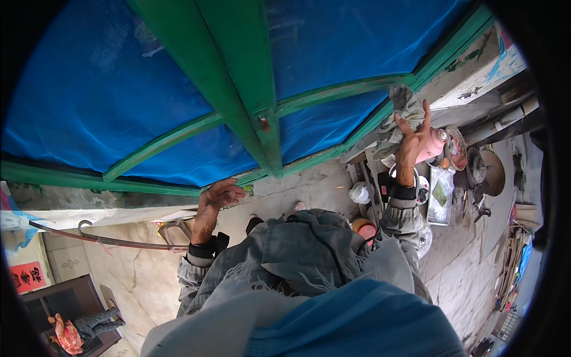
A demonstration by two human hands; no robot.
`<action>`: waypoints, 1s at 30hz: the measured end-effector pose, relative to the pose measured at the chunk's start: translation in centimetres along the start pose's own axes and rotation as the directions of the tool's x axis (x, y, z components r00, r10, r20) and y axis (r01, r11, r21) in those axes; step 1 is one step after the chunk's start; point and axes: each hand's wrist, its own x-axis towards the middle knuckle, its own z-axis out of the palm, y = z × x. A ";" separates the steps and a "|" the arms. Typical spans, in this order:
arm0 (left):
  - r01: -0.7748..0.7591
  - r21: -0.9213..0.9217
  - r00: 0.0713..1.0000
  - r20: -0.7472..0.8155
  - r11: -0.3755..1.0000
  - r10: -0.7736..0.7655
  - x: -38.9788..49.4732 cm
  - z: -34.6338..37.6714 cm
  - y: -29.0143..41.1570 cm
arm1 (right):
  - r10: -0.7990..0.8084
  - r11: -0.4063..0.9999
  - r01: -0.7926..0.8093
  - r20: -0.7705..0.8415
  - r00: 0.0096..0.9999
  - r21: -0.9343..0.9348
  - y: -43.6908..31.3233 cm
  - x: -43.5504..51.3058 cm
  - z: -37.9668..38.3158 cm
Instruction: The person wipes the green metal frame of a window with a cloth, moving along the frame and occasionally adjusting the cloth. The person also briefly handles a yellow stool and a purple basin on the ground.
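Before me stands a green wooden door or window frame (pixel 241 53) with blue mesh screen (pixel 330 44) in its panels. My right hand (pixel 411 140) holds a crumpled grey cloth (pixel 397 122) at the frame's right edge. Its thumb lies over the cloth, and one finger points away from it. My left hand (pixel 218 196) is near the frame's bottom rail on the left, fingers apart and nothing in them. Whether its fingertips touch the rail I cannot tell.
Below my right arm are a pink vacuum flask (pixel 430 145), a metal tray (pixel 439 209) holding a plastic bag, and a dark round pan (pixel 493 172). A curved rod (pixel 120 241) extends left of my left wrist. Another person (pixel 84 328) stands far off at lower left.
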 end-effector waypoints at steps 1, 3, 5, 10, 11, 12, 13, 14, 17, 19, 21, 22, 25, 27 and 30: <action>0.010 0.003 0.998 -0.064 1.000 -0.010 -0.4 0.2 -0.5 | -0.043 0.999 0.043 0.004 0.999 -0.034 0.0 1.1 -0.1; 0.021 -0.044 0.995 -0.096 0.999 -0.025 -1.0 1.1 -1.4 | -0.128 0.987 0.130 0.020 0.992 -0.100 -0.1 2.9 -0.1; 0.035 -0.056 0.995 -0.096 0.998 -0.041 -1.4 2.2 -2.1 | -0.242 0.955 0.250 0.063 0.968 -0.161 -0.4 4.5 -0.1; 0.024 -0.122 0.996 -0.081 0.992 -0.034 -1.5 3.8 -2.6 | -0.432 0.808 0.453 0.145 0.890 -0.376 -1.9 8.4 -0.4; 0.018 -0.111 0.996 -0.089 0.994 -0.028 -1.4 4.0 -2.6 | -0.468 0.739 0.498 0.186 0.864 -0.454 -2.1 9.1 -0.6; 0.009 -0.104 0.995 -0.101 0.995 -0.019 -1.3 4.2 -2.6 | -0.510 0.644 0.551 0.239 0.826 -0.530 -2.3 10.0 -0.9; 0.011 -0.091 0.993 -0.119 0.996 -0.022 -1.2 4.4 -2.7 | -0.559 0.527 0.613 0.302 0.772 -0.589 -2.4 10.8 -1.1; 0.008 -0.099 0.993 -0.116 0.995 -0.019 -1.1 4.5 -2.6 | -0.565 0.410 0.593 0.317 0.762 -0.693 -1.9 11.6 -0.9; 0.023 -0.099 0.992 -0.124 0.995 -0.036 -0.6 5.1 -2.5 | -0.435 0.220 0.461 0.337 0.835 -0.860 -0.3 12.9 -1.1; 0.017 -0.094 0.991 -0.128 0.995 -0.029 -0.4 5.7 -2.4 | -0.427 0.181 0.487 0.378 0.821 -0.854 1.0 13.3 -1.2; 0.036 -0.099 0.993 -0.109 0.994 -0.047 0.0 6.3 -2.4 | -0.341 0.145 0.444 0.377 0.861 -0.884 2.0 13.2 -1.5; 0.031 -0.099 0.994 -0.102 0.995 -0.042 0.2 6.6 -2.4 | -0.315 0.121 0.436 0.382 0.869 -0.892 2.7 12.9 -1.4; 0.031 -0.123 0.996 -0.077 0.992 -0.040 0.6 7.0 -2.5 | -0.309 0.234 0.454 0.377 0.873 -0.860 3.2 12.3 -1.5; 0.040 -0.113 0.996 -0.073 0.993 -0.048 0.8 7.1 -2.6 | -0.232 0.240 0.407 0.355 0.906 -0.881 3.1 12.5 -1.4; 0.035 -0.114 0.997 -0.064 0.993 -0.043 1.1 7.1 -2.7 | -0.139 0.195 0.420 0.399 0.906 -0.886 2.1 13.5 -1.3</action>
